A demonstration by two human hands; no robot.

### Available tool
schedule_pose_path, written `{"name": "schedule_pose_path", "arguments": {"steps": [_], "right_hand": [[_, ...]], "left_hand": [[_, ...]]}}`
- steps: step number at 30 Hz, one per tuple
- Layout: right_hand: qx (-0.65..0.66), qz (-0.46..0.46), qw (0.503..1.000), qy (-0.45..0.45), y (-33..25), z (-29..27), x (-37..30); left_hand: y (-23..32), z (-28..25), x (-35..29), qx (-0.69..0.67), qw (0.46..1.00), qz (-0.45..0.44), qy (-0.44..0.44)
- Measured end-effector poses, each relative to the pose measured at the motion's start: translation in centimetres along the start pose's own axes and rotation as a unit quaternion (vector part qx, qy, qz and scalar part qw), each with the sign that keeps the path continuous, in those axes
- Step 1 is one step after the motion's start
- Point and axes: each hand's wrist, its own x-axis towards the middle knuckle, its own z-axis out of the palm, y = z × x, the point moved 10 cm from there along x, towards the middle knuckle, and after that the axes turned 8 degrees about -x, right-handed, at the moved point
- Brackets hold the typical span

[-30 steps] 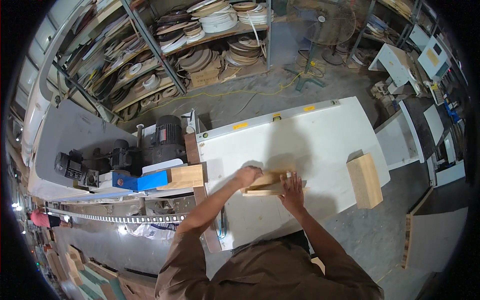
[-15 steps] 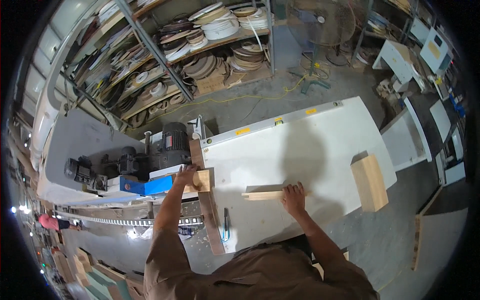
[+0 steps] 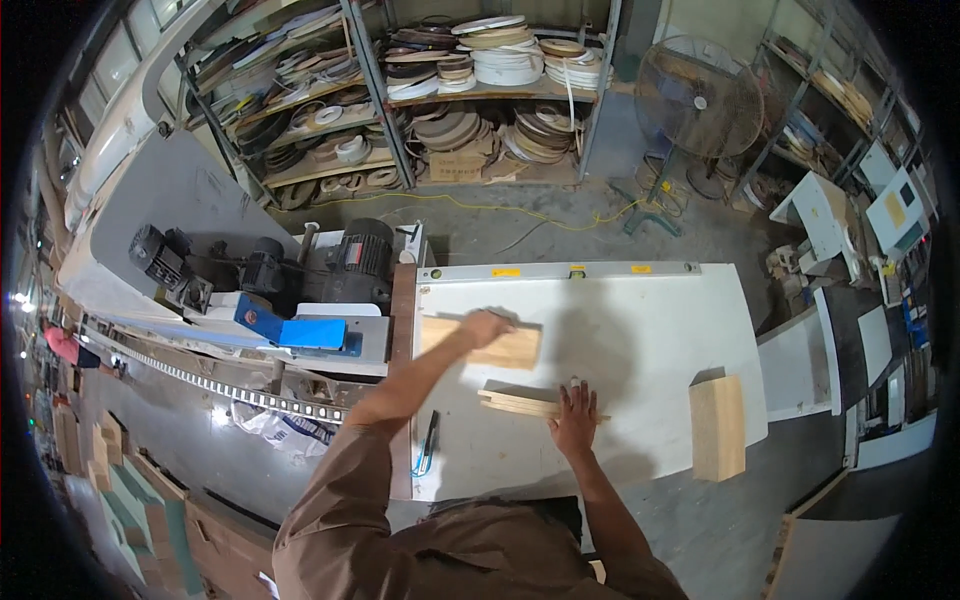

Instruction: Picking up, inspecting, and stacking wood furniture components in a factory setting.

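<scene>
A short, pale wooden board (image 3: pixel 515 352) lies at the left part of the white tabletop (image 3: pixel 670 340). My left hand (image 3: pixel 486 328) is over its far side, fingers closed on it and slightly blurred. Nearer to me is a thin stack of wooden strips (image 3: pixel 510 401). Across the right end of these strips lies my right hand (image 3: pixel 574 418), fingers stretched out and apart. A utility knife (image 3: pixel 428 445) with a blue part rests near the table's left edge, below my left forearm.
A thick wooden block (image 3: pixel 718 428) stands at the right end of the table. A long level (image 3: pixel 560 271) lies along the far edge. At the left is a machine with motors (image 3: pixel 360 262) and a blue guard (image 3: pixel 313 333). Shelves of edging rolls (image 3: pixel 500 60) and a fan (image 3: pixel 700 100) stand behind.
My left hand has moved right from beside the machine, bringing the board further onto the table. My right hand's fingers have straightened over the strips. The whole view has shifted.
</scene>
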Motion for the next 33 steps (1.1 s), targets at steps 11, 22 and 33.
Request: {"name": "schedule_pose_path", "arguments": {"steps": [11, 22, 33], "right_hand": [[0.067, 0.055, 0.996, -0.012, 0.3, -0.5, -0.3], [0.144, -0.036, 0.986, 0.077, 0.8, -0.8, -0.5], [0.104, 0.005, 0.988, 0.116, 5.8, -3.4, -2.7]], "left_hand": [[14.9, 14.9, -4.6, 0.113, 0.985, 0.107, -0.078], [9.1, 11.5, -13.9, 0.129, 0.989, 0.032, 0.064], [2.6, 7.9, -20.1, -0.198, 0.957, -0.111, 0.178]]}}
